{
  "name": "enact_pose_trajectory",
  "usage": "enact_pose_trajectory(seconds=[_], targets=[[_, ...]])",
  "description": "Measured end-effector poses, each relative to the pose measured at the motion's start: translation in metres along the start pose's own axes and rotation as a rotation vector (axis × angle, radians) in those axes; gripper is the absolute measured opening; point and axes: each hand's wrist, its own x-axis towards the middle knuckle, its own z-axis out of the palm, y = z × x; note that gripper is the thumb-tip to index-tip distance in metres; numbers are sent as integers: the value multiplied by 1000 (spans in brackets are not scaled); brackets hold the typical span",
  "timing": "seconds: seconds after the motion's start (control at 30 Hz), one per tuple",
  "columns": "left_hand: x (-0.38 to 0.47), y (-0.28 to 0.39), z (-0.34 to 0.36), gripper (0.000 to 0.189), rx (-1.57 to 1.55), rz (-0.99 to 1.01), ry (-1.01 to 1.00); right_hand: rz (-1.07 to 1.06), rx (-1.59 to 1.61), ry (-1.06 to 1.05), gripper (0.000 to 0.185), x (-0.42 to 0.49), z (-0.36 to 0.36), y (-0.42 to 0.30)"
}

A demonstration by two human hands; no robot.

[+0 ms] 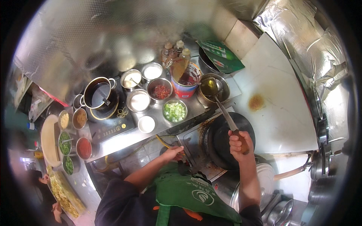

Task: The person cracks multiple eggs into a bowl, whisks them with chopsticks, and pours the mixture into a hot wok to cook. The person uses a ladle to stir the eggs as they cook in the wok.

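My right hand [239, 144] grips the wooden handle of a long steel ladle [224, 113]. The ladle's bowl rests in a metal pot [213, 99] holding yellow oil. Below the handle, a black wok [226, 141] sits on the gas stove [195, 149]. My left hand [173, 154] is at the stove's front edge; its fingers are partly hidden, and what they touch is unclear. On the steel counter nearby stand a bowl of chopped scallion [174, 111], a bowl of dried red chili pieces [160, 91] and a small white bowl [146, 124].
Left of these, a two-handled pot [97, 93] stands on an induction cooker [113, 124]. Squeeze bottles [179, 48] stand behind a tub of dark red sauce [188, 79]. Seasoning bowls [84, 148] line the left side. Another person's hand [56, 210] is at far left. A lidded pot [264, 180] stands right.
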Motion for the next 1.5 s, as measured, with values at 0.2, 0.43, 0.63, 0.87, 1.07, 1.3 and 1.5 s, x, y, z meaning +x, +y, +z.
enact_pose_trajectory(seconds=[0.2, 0.43, 0.63, 0.87, 1.07, 1.3, 1.5], targets=[[11, -4, 13, 48, 14, -14, -45, -26, 305, -242, 43, -38, -24, 17], [22, -10, 55, 42, 271, -151, -247, -175, 359, -260, 47, -129, -63, 48], [33, -4, 112, 42, -10, -446, -435, -229, 386, -93, 44, -201, -128, 83], [37, 10, 148, 34, 413, -257, -398, -274, 102, 377, 35, -246, -189, 124], [-13, 23, 169, 24, 429, -18, -444, -363, -391, 740, 32, -302, -163, 136], [-77, 60, 190, 18, 192, -115, -541, -498, -538, 920, 32, -364, -99, 121], [-115, 119, 211, 27, 180, 70, -694, -653, -651, 873, 37, -372, -48, 93]])
